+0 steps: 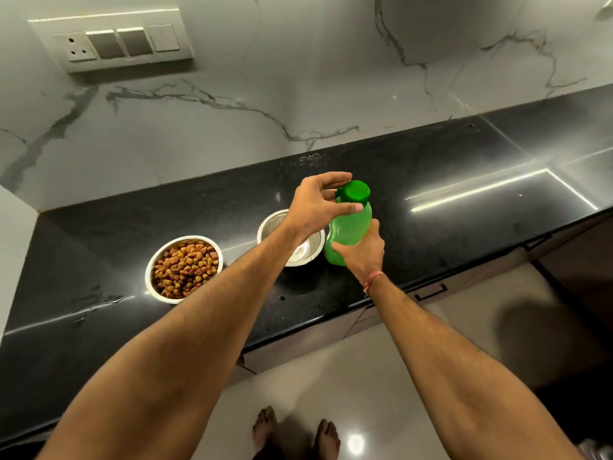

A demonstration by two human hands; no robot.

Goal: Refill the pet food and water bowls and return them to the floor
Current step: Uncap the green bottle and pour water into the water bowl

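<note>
A green plastic bottle (348, 227) with its green cap (356, 191) on stands upright on the black counter (447, 227). My right hand (360, 250) grips its lower body. My left hand (315, 207) hovers beside the cap, fingers spread and loosely curved, thumb against the bottle's neck. Left of the bottle sits a steel bowl (311, 247), partly hidden by my left wrist; its inside looks shiny. Further left, a second steel bowl (184, 268) is full of brown kibble.
A marble wall with a switch panel (116, 41) rises behind the counter. Drawers with a black handle (431, 292) sit below the counter edge. My bare feet (295, 433) stand on the glossy tiled floor.
</note>
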